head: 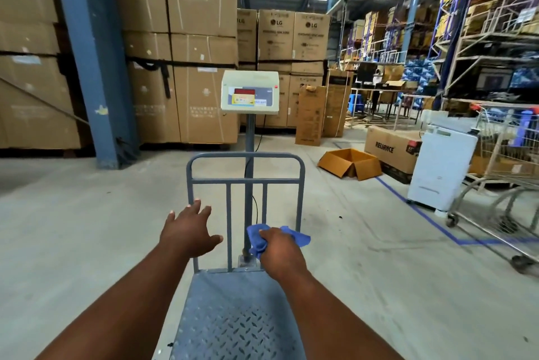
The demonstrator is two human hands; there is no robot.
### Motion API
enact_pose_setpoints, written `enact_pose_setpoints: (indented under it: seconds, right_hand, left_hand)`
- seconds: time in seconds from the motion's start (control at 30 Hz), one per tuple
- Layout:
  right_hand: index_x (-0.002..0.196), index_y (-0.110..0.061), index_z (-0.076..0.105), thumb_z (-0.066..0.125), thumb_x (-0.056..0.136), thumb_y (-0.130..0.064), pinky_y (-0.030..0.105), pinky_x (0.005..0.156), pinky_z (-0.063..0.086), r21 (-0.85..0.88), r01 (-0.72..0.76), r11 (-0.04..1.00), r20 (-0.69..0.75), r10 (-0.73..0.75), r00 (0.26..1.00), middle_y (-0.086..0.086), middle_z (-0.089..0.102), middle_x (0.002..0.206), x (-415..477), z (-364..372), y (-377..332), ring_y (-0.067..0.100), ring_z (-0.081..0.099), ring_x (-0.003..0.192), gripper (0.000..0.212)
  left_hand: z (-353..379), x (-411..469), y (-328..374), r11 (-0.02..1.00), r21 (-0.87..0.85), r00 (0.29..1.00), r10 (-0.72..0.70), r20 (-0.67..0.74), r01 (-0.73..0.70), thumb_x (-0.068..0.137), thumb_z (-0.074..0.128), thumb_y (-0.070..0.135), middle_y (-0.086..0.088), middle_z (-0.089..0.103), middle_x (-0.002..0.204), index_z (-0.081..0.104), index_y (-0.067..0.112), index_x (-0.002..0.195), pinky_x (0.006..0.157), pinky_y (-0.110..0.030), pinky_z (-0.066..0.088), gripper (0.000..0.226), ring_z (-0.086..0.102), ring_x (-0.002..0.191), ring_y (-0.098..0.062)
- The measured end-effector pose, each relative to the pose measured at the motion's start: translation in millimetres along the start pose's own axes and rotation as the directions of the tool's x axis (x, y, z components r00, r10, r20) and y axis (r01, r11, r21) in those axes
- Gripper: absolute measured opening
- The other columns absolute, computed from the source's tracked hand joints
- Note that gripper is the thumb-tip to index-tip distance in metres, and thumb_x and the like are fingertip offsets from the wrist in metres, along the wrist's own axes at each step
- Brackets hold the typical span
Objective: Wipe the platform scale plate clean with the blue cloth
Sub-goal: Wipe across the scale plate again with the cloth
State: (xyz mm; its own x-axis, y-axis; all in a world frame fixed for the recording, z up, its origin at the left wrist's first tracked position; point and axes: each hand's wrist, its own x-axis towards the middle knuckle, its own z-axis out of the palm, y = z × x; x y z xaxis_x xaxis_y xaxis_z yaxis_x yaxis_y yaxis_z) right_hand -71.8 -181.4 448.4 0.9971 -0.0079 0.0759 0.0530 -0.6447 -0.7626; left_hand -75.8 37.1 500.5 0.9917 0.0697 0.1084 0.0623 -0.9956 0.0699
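The platform scale stands on the floor right in front of me. Its grey checker plate (233, 318) lies low in the head view, between my forearms. A grey tube guard rail (245, 157) rises at the plate's far end, and a cream display head (249, 94) sits on a post behind it. My right hand (280, 251) grips the crumpled blue cloth (259, 238) above the plate's far right part. My left hand (188, 231) has its fingers spread, fingertips at the rail's left upright, holding nothing.
Stacked cardboard cartons (180, 47) and a blue steel column (90, 56) stand behind the scale on the left. To the right lie an open box (350, 165), a Reliance carton (390, 149), a white appliance (440, 167) and metal trolleys (501, 181). Bare concrete floor lies on both sides.
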Motion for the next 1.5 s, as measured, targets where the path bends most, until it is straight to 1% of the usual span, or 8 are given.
enact_pose_setpoints:
  seconds: [0.13, 0.63, 0.77, 0.87, 1.0, 1.13, 1.37, 1.5]
  right_hand:
    - [0.145, -0.028, 0.053, 0.050, 0.095, -0.013, 0.038, 0.107, 0.043, -0.219, 0.045, 0.975, 0.086, -0.027, 0.996, 0.003, 0.051, 0.148, 19, 31, 33, 0.028, 0.050, 0.134, 0.052]
    - [0.149, -0.028, 0.050, 0.052, 0.097, -0.012, 0.040, 0.110, 0.042, -0.309, -0.265, 0.914, 0.264, 0.349, 0.899, 0.005, 0.044, 0.152, 73, 250, 261, 0.030, 0.046, 0.137, 0.054]
    - [0.161, -0.026, 0.029, 0.054, 0.100, -0.016, 0.046, 0.124, 0.026, -0.478, -0.165, 0.863, 0.447, 0.400, 0.800, 0.016, 0.018, 0.167, 68, 303, 315, 0.036, 0.022, 0.154, 0.066]
    - [0.165, -0.031, 0.001, 0.048, 0.104, -0.032, 0.051, 0.128, 0.012, -0.642, 0.049, 0.765, 0.480, 0.351, 0.804, 0.015, -0.008, 0.172, 68, 327, 341, 0.036, -0.005, 0.159, 0.077]
    - [0.164, -0.034, -0.004, 0.047, 0.105, -0.040, 0.054, 0.128, 0.012, -0.691, 0.126, 0.712, 0.503, 0.348, 0.791, 0.010, -0.015, 0.172, 114, 331, 336, 0.034, -0.008, 0.159, 0.078]
    - [0.163, -0.042, 0.005, 0.053, 0.102, -0.046, 0.061, 0.122, 0.022, -0.715, 0.098, 0.692, 0.466, 0.368, 0.805, 0.009, -0.004, 0.172, 153, 324, 327, 0.036, 0.007, 0.157, 0.078]
    - [0.162, -0.045, 0.001, 0.047, 0.102, -0.058, 0.062, 0.125, 0.008, -0.675, -0.156, 0.721, 0.287, 0.452, 0.844, 0.010, -0.015, 0.171, 172, 323, 349, 0.034, -0.011, 0.159, 0.077]
    - [0.165, -0.036, 0.005, 0.046, 0.101, -0.058, 0.056, 0.128, 0.009, -0.649, 0.004, 0.761, 0.369, 0.311, 0.876, 0.013, -0.009, 0.172, 150, 347, 327, 0.035, -0.005, 0.159, 0.079]
  left_hand:
    - [55, 19, -4, 1.000, -0.027, 0.994, -0.011, 0.109, 0.014, 0.094, 0.058, 0.074, -0.003, -0.008, 0.180, 0.010, 0.028, 0.172, 0.133, -0.053, 0.010, 0.102, 0.011, 0.166, -0.024]
    - [370, 73, -55, 0.999, 0.028, 0.769, -0.041, 0.638, 0.030, 0.055, 0.078, 0.093, -0.006, -0.028, 0.176, -0.012, 0.035, 0.170, 0.130, -0.063, 0.009, 0.157, -0.006, 0.166, -0.036]
    - [431, 59, -56, 0.999, 0.032, 0.650, -0.030, 0.759, 0.010, 0.056, 0.090, 0.079, -0.009, -0.027, 0.176, -0.014, 0.034, 0.169, 0.130, -0.066, 0.008, 0.160, -0.011, 0.165, -0.040]
    - [458, 49, -56, 0.994, 0.072, 0.621, -0.006, 0.784, -0.081, 0.053, 0.093, 0.076, -0.012, -0.031, 0.174, -0.020, 0.035, 0.167, 0.128, -0.070, 0.010, 0.166, -0.013, 0.163, -0.046]
    - [465, 52, -66, 0.988, 0.080, 0.621, 0.018, 0.784, -0.129, 0.056, 0.095, 0.069, -0.009, -0.038, 0.171, -0.025, 0.039, 0.165, 0.129, -0.067, 0.009, 0.166, -0.019, 0.162, -0.043]
    - [457, 73, -73, 0.989, 0.105, 0.682, -0.006, 0.731, -0.104, 0.051, 0.097, 0.070, -0.004, -0.026, 0.176, -0.023, 0.039, 0.165, 0.130, -0.066, 0.012, 0.168, -0.008, 0.165, -0.039]
    - [458, 87, -76, 0.990, 0.079, 0.632, 0.013, 0.775, -0.118, 0.051, 0.098, 0.065, -0.001, -0.037, 0.171, -0.030, 0.044, 0.161, 0.124, -0.072, 0.024, 0.171, -0.016, 0.163, -0.042]
    - [450, 102, -84, 0.962, 0.127, 0.597, 0.044, 0.801, -0.242, 0.050, 0.103, 0.055, -0.002, -0.035, 0.172, -0.027, 0.044, 0.162, 0.123, -0.066, 0.032, 0.172, -0.008, 0.164, -0.040]
